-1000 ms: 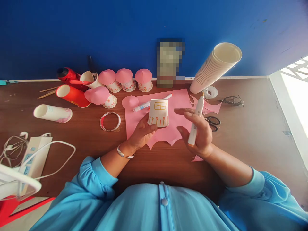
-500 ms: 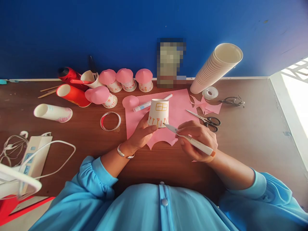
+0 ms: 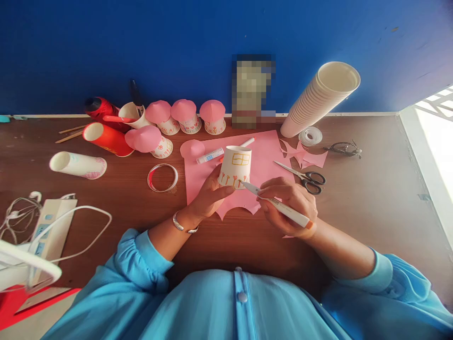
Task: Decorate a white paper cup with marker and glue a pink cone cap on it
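Observation:
My left hand (image 3: 211, 192) grips a white paper cup (image 3: 236, 165), turned upside down, by its lower left side. A yellow window and a row of orange and red flowers are drawn on its wall. My right hand (image 3: 290, 204) is closed round a white marker (image 3: 283, 208) with an orange end. The marker's tip touches the cup low on its right, by the flowers. Beneath lies pink paper (image 3: 264, 165) with scalloped cuts, bearing a glue stick (image 3: 210, 156) and another white marker (image 3: 247, 142), partly hidden by the cup.
Scissors (image 3: 307, 180), pink scraps (image 3: 305, 156) and a tape roll (image 3: 310, 136) lie right of the paper, below a tall cup stack (image 3: 320, 101). Several cups with pink cone roofs (image 3: 212, 111) stand at the back left. A tape ring (image 3: 163, 178) and power strip (image 3: 53, 231) are leftward.
The cup has turned slightly in my left hand, its drawn window shifting right. The marker tip has stayed at the flower row, and my right hand has moved a little left.

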The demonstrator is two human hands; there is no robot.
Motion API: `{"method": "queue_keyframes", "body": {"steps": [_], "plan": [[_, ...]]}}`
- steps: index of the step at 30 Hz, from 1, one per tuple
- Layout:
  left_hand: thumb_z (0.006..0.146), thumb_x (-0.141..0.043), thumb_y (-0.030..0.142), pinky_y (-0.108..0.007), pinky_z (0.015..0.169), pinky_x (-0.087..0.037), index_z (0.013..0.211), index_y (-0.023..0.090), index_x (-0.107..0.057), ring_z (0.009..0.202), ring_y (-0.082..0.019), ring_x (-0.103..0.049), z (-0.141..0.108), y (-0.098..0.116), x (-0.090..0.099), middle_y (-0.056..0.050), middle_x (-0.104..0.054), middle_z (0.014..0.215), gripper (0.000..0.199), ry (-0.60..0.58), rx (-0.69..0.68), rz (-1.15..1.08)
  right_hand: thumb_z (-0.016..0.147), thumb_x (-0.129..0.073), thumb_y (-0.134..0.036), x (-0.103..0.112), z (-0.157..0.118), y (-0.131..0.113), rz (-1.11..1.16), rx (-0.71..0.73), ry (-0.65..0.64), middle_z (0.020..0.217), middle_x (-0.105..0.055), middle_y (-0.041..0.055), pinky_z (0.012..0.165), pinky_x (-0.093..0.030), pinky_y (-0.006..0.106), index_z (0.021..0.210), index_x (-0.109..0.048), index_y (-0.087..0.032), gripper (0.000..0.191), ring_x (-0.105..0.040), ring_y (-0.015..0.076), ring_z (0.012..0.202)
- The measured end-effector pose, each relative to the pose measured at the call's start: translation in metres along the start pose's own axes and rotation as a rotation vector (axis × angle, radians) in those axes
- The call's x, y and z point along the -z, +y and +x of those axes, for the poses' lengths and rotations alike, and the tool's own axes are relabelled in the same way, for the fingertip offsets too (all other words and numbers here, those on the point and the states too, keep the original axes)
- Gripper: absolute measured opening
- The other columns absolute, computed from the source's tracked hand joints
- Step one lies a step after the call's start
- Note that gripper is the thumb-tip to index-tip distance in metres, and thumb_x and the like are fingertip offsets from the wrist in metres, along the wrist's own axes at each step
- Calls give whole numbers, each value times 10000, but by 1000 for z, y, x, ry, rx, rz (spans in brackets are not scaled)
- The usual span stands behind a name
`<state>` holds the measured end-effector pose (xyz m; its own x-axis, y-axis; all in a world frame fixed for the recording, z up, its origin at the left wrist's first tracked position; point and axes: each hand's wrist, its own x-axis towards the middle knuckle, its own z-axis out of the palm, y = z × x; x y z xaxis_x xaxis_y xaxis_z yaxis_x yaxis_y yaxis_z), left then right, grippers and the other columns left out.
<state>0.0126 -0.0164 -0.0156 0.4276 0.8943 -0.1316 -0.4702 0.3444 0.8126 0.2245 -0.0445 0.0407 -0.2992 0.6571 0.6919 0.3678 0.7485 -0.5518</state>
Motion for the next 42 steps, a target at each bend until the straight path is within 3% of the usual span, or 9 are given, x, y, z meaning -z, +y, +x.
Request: {"method": "queue_keyframes", "body": {"steps": [17, 24, 36, 42], "plan": [[759, -952, 396, -397, 980, -547, 1242, 271, -748, 1078, -240, -693, 0, 0, -1, -42, -772, 1137, 539, -7, 2, -6, 969, -639, -98, -1, -2, 1, -1, -15, 5, 826, -738, 45, 591, -621, 289, 1096, -652, -203, 165, -763, 182, 729], [790, -922, 429, -473, 1072, -531, 1267, 270, -714, 1199, -294, -677, -1, 0, 0, -66, -745, 1267, 545, -10, -4, 17, 975, -632, -107, 1, -3, 0, -26, -41, 0, 835, -747, 41, 624, -635, 289, 1098, -663, -213, 165, -766, 177, 736], [775, -931, 436, -480, 1048, -541, 1331, 294, -690, 1169, -290, -682, -1, 3, -4, -51, -744, 1156, 622, 9, -1, 31, 969, -636, -104, 0, -1, 0, -25, -10, 14, 799, -739, 34, 598, -619, 275, 1075, -653, -206, 148, -757, 176, 699], [771, -933, 456, -508, 1087, -522, 1290, 280, -711, 1202, -306, -676, -2, 1, -2, -68, -747, 1232, 591, 19, 14, 34, 967, -636, -107, 0, -1, -1, -34, -26, 11, 807, -745, 36, 616, -625, 278, 1071, -657, -208, 146, -763, 178, 710]]}}
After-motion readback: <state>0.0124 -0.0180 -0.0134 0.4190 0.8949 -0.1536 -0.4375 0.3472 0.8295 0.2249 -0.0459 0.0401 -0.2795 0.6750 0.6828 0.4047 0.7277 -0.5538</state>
